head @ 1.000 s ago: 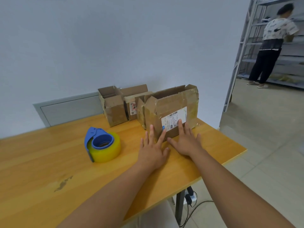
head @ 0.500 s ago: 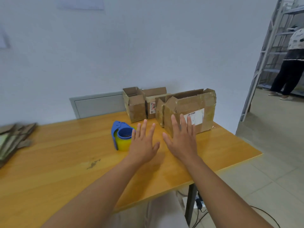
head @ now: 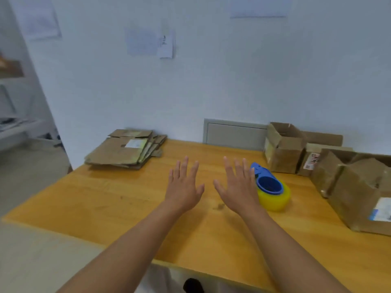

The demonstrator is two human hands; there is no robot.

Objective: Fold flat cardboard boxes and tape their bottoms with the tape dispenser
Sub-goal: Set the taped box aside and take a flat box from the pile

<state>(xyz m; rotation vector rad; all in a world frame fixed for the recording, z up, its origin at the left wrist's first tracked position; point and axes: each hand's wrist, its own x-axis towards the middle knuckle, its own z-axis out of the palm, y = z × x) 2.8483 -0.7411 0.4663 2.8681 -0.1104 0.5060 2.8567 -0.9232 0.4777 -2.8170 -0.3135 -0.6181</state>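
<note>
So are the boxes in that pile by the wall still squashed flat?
Yes, flat. The pile of cardboard boxes lies in thin layers on the table, flaps spread out, nothing standing up like the folded boxes on the right.

A pale wall (head: 211,81) stood behind the table (head: 105,197), lit evenly and softly. Several paper sheets hung on it: one (head: 38,20) toward the upper left, a pair (head: 150,42) near the middle, and another (head: 258,7) at the top right; their print was too blurred to read. Low on the wall, just behind the tabletop's far edge, sat a grey framed panel (head: 234,135). The tabletop was orange-toned wood with a dark mark (head: 219,206) near its middle. At the far left, white shelving (head: 14,123) stood blurred over a pale floor (head: 27,166).
</note>
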